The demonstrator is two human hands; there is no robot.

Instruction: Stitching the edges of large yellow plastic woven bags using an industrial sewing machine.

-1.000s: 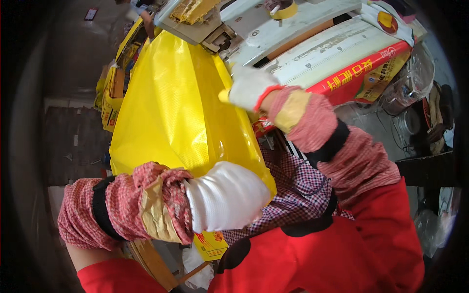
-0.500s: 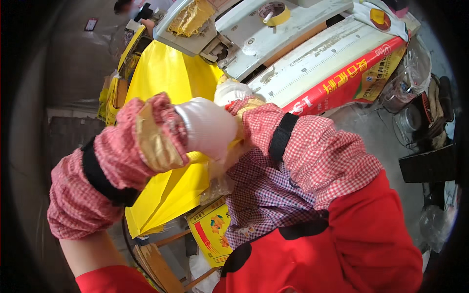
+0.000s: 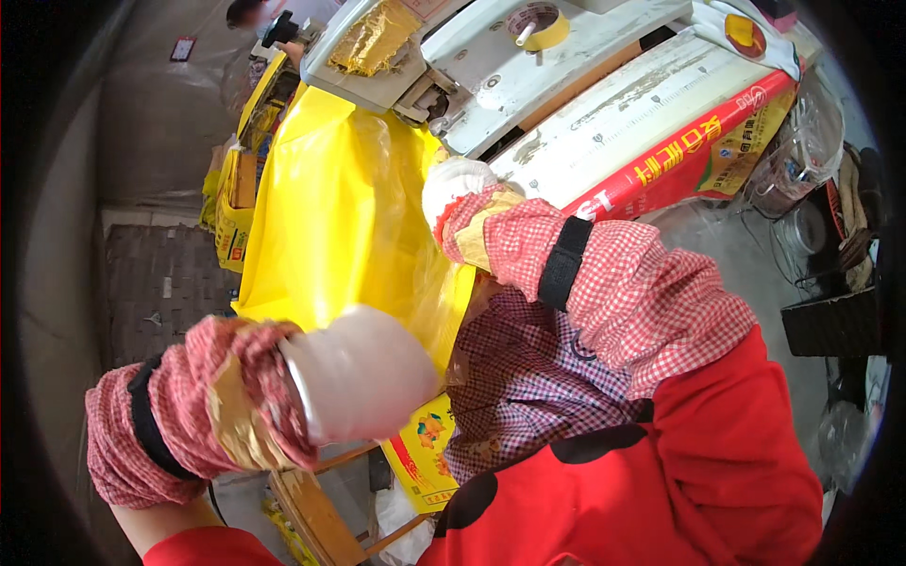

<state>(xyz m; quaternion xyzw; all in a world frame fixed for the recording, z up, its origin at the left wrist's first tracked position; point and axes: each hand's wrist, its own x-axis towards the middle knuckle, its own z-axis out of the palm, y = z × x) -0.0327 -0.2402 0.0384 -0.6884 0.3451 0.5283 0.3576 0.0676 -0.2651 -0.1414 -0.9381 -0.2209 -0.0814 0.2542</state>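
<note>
A large yellow sack (image 3: 326, 217) hangs in broad folds in front of a sewing machine (image 3: 547, 66), with clear plastic film along its right side. My right hand (image 3: 458, 186), in a white glove, is closed at the sack's upper right edge, close to the machine bed; its fingertips are turned away from view. My left hand (image 3: 363, 373), also gloved in white, is over the sack's lower end. Motion smears it and its fingers are hidden, so its grip does not show. Both forearms wear red checked sleeve covers with black bands.
A roll of yellow tape (image 3: 538, 26) lies on the machine. Red printed sheeting (image 3: 679, 141) covers the table's front edge. Below are a yellow box (image 3: 422, 457) and a wooden stool (image 3: 316, 519). Another person's hand (image 3: 291, 52) shows at the far left, near stacked yellow sacks (image 3: 234, 222).
My left hand has moved down and left, away from my right hand. More of the yellow sack's front now shows. My right hand stays near the machine.
</note>
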